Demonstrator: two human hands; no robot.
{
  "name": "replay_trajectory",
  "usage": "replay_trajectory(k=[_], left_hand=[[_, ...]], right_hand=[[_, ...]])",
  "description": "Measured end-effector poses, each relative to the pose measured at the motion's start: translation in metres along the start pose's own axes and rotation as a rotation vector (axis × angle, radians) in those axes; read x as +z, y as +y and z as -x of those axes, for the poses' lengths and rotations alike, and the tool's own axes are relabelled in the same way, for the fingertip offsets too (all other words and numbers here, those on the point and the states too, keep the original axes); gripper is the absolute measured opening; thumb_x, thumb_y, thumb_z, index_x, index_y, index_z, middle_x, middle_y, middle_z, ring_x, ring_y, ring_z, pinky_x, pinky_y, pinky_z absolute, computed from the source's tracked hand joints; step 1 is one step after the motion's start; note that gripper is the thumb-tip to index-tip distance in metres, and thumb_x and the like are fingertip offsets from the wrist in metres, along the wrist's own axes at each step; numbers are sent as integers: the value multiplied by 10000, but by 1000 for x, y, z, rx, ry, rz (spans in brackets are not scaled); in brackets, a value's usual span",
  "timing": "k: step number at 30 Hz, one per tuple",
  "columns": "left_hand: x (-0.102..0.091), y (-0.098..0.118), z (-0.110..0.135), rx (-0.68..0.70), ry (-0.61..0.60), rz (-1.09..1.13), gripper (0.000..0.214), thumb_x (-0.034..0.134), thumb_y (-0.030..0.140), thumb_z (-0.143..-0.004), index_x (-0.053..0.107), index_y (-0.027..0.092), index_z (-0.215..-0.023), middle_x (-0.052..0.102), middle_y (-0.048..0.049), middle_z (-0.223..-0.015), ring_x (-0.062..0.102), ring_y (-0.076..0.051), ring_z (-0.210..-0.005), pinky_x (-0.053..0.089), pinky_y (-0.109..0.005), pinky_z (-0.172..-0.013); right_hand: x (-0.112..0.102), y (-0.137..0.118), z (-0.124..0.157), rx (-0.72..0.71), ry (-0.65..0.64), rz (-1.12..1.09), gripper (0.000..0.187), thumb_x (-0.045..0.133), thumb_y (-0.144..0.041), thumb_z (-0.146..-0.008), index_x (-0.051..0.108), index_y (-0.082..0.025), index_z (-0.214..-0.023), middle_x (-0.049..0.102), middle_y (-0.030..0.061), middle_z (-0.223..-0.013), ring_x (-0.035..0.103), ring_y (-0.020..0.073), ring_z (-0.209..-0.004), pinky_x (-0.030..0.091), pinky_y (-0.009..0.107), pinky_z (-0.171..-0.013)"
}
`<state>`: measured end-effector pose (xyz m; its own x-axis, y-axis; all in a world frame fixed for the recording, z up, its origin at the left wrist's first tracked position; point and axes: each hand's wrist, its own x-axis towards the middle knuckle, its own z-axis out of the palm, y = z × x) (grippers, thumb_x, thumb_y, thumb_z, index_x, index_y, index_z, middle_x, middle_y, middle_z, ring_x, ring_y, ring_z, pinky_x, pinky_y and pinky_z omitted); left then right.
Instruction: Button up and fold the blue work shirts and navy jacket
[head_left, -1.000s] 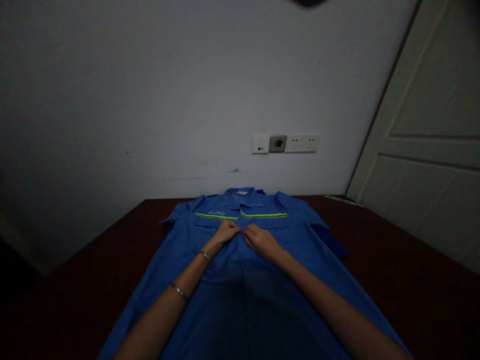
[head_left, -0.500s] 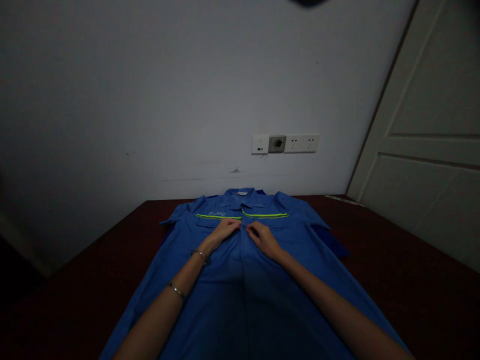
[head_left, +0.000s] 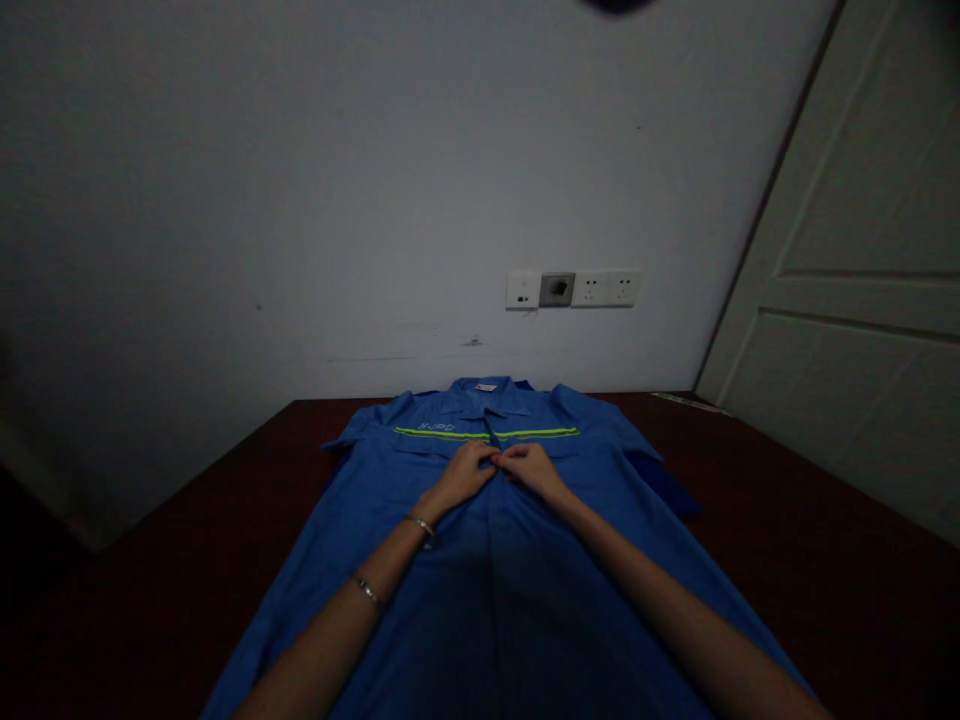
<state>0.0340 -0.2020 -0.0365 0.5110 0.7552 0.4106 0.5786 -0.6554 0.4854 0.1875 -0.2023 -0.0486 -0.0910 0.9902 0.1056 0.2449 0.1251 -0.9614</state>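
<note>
On the counter (head_left: 255,500), my left grip (head_left: 463,474) and right grip (head_left: 531,468) pinch the blue short-sleeved work shirt (head_left: 465,570) at its placket (head_left: 493,530).

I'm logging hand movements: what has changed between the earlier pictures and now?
The left hand has moved slightly right and now meets the right hand at the front of the blue shirt; whether cloth is newly gripped is unclear. The shirt stays spread on the dark red table.
</note>
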Motion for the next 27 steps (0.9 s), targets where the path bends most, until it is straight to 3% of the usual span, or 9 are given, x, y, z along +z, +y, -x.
replay_trajectory(k=[4, 9, 13, 18, 27], left_hand=[[-1, -1, -2, -39, 0, 28, 301, 540, 127, -696, 646, 134, -978, 631, -73, -909, 538, -180, -853, 399, -273, -784], [-6, -13, -5, -145, -91, 234, 324, 516, 83, -671, 648, 119, -965, 651, -61, -869, 565, -154, -758, 431, -256, -718], [-4, -21, -7, -231, -45, 397, 339, 522, 69, -648, 637, 103, -965, 645, -44, -790, 569, -137, -710, 442, -244, -696], [-1, -23, -7, -305, 5, 443, 302, 556, 57, -611, 637, 94, -899, 619, -19, -678, 559, -124, -641, 444, -233, -654], [-4, -23, -5, -312, 14, 474, 234, 550, 39, -586, 640, 100, -794, 609, -3, -614, 552, -114, -603, 434, -219, -617]], right_hand=[[1, 0, 0, -12, 35, 74, 97, 564, -189, -644, 624, -120, -612, 539, -26, -443, 474, 87, -414, 335, 181, -425], [2, -4, 3, -22, 42, 94, 98, 530, -125, -632, 598, -125, -562, 536, -26, -437, 485, 86, -417, 337, 172, -421], [2, -5, 3, -24, 44, 66, 96, 526, -131, -633, 584, -133, -556, 544, -27, -442, 494, 89, -419, 341, 171, -416], [0, -9, 5, 25, 43, 36, 112, 511, -134, -642, 563, -139, -543, 529, -36, -423, 489, 87, -404, 347, 168, -410], [-2, -11, 5, 47, 46, -15, 114, 507, -145, -638, 564, -134, -540, 549, -24, -460, 500, 86, -423, 407, 175, -447]])
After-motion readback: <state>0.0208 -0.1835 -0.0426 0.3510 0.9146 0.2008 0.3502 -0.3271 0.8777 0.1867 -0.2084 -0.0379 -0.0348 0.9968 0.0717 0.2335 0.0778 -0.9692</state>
